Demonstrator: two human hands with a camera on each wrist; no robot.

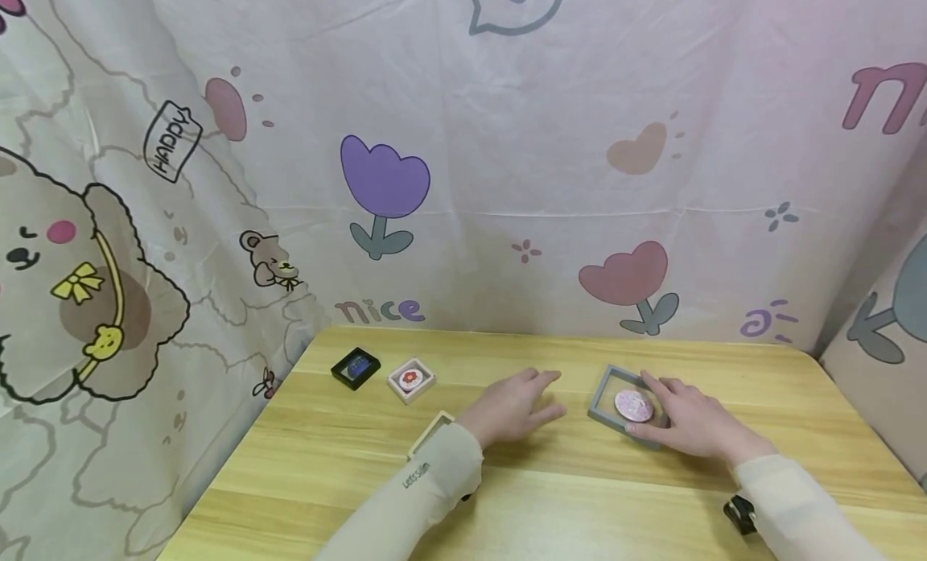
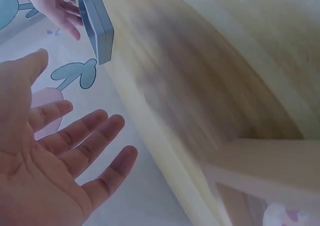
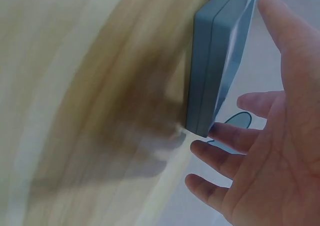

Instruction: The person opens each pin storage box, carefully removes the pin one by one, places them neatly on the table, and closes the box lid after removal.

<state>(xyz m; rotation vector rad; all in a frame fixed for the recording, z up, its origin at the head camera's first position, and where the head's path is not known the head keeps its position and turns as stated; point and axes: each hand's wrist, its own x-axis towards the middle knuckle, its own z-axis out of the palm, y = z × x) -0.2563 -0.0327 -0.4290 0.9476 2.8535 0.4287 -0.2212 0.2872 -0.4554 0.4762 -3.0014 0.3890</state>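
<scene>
The square grey frame [image 1: 601, 392] holding a round pink-and-white disc [image 1: 633, 406] sits right of centre on the yellow wood-grain table [image 1: 550, 505], its right end spanned by the wide-spread right hand [image 1: 691, 416], best kept to the rim, while the splayed left hand [image 1: 510, 406] hangs empty.

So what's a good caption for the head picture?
Right hand touches a gray frame, left hand open above the table.

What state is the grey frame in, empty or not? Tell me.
Not empty: in the head view, a round badge shows within the grey frame's border.
</scene>
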